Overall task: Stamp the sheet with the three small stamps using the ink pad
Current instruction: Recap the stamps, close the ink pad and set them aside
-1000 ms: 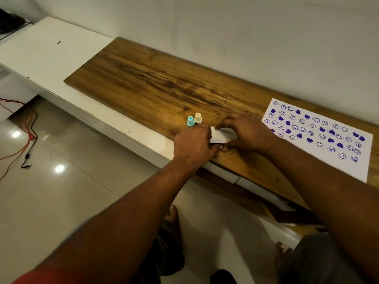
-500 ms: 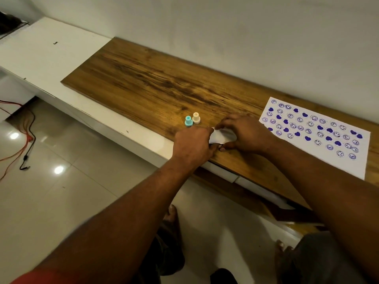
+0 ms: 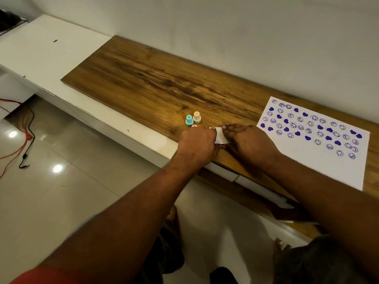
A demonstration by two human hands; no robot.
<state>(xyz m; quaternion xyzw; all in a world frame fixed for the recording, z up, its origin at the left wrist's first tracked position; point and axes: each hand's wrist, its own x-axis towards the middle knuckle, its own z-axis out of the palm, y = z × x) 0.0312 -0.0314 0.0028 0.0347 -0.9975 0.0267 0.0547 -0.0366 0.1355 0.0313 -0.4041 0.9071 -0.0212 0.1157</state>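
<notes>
Left hand and right hand hold ink pad (near board edge).

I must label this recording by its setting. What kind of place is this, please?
Probably a room in a home: a wooden board laid on a white ledge along a plain wall, with glossy floor tiles and loose cables below.

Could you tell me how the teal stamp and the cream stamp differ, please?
Colour: the teal stamp is blue-green, the cream stamp pale peach-white. Position: the teal stamp stands nearer the camera, to the left; the cream stamp stands farther back, to the right. Both are upright, alike in shape, side by side, and unheld.
</notes>
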